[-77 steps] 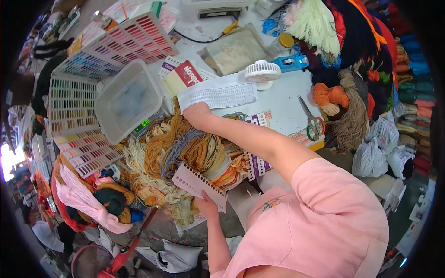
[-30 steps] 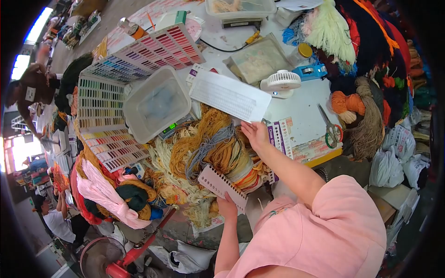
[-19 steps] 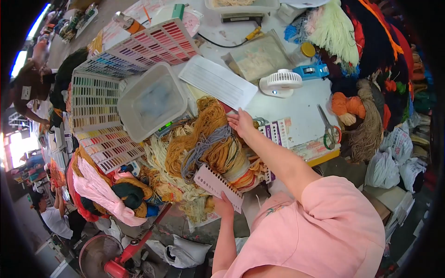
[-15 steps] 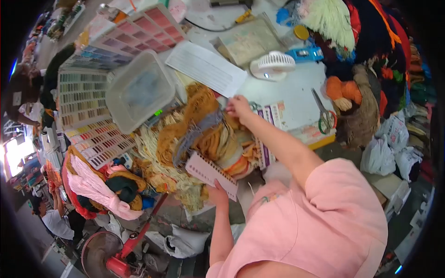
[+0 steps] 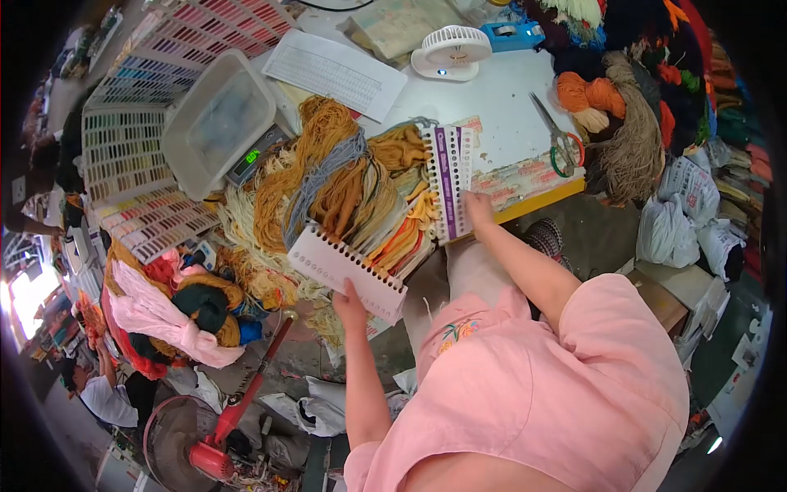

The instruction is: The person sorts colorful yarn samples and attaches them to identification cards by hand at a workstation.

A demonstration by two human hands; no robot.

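Note:
My left hand grips the lower edge of a pale punched card with a row of dark holes. At the right edge of a purple-and-white punched card, my right hand has its fingers closed on the card, partly hidden. Yellow, orange and cream yarn strands lie between both cards. Just beyond them is a heap of mustard-brown yarn, crossed by a grey-blue skein.
A clear plastic tub sits on a digital scale. Around it are colour shade boards, a printed sheet, a small white fan, a tape dispenser and scissors. A red floor fan stands lower left.
My right hand has moved back from beside the brown yarn to the purple-and-white card's edge. My left hand still holds the pale card. The camera view has shifted.

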